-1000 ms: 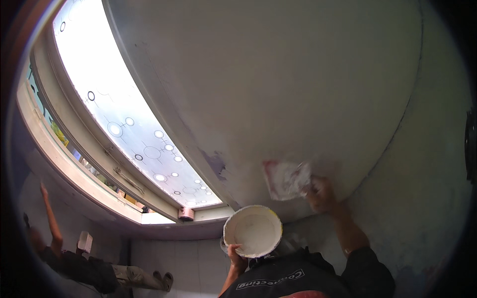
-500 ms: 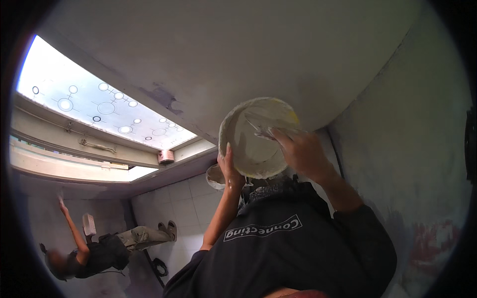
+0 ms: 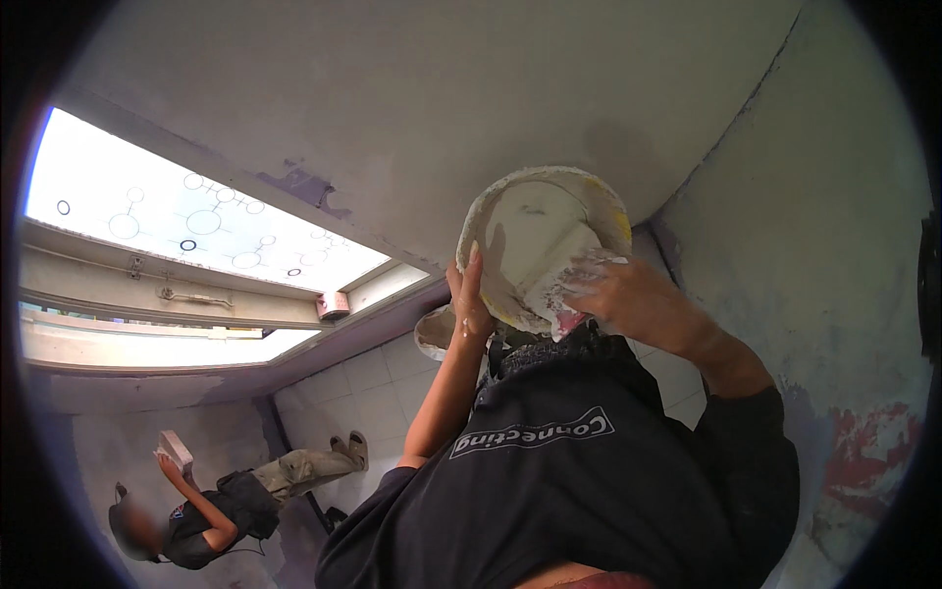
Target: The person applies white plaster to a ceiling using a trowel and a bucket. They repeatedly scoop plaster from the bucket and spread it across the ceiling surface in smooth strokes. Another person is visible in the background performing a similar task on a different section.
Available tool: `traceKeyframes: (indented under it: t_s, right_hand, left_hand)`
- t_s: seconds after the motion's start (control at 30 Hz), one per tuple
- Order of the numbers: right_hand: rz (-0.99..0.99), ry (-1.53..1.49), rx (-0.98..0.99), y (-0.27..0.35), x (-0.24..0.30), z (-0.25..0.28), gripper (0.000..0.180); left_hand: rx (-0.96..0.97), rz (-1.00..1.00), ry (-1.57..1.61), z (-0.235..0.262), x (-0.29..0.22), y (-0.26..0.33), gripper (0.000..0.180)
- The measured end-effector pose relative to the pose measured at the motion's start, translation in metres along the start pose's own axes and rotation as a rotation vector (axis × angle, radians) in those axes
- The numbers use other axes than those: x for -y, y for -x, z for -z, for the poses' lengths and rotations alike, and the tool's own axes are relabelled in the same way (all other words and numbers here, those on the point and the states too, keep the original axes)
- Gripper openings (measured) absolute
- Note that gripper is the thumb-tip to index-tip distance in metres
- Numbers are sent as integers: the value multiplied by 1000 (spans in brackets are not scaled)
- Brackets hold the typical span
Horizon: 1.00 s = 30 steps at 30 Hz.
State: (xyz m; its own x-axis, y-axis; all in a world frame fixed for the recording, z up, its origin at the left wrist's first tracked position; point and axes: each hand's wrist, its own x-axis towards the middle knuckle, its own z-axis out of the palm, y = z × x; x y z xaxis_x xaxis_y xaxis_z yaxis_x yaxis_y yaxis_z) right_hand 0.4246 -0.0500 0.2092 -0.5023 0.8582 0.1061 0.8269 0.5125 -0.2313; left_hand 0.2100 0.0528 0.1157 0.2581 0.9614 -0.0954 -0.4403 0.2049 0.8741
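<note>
A round putty-smeared bucket with yellow patches on its rim is held up in front of my body. Pale, wet putty lies inside it. My left hand grips the bucket's left side, thumb pointing up along the wall. My right hand is closed at the near right rim, its fingers coated with putty. From it a putty-covered putty knife reaches down over the near rim, a pinkish-red part showing at its lower end. Putty hides most of the tool's shape.
Below the bucket stands a second putty-crusted container. A long window runs along the left, with a small pinkish box on its frame. At lower left a co-worker holds a pale block. A patched wall rises at right.
My right hand has come from inside the bucket toward its near rim, and the putty knife now points down toward me. The bucket sits slightly further right. The co-worker's raised arm has lowered to the block.
</note>
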Motion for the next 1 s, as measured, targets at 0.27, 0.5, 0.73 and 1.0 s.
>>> traceKeyframes:
  t_s: [0.27,0.5,0.73,1.0]
  right_hand:
    - [-278,-470,-445,-10,2,-8,32]
    - [-322,-294,-369,-24,11,-25,29]
    - [-298,-489,-651,-38,13,-41,30]
    - [-292,-444,-575,-48,35,-64,31]
  left_hand:
    - [-63,-164,-95,-3,-17,9,57]
    - [-98,-309,-273,-7,-13,23,54]
    - [-164,-397,-321,-3,-8,30,59]
    - [-234,-531,-374,-3,-2,33,80]
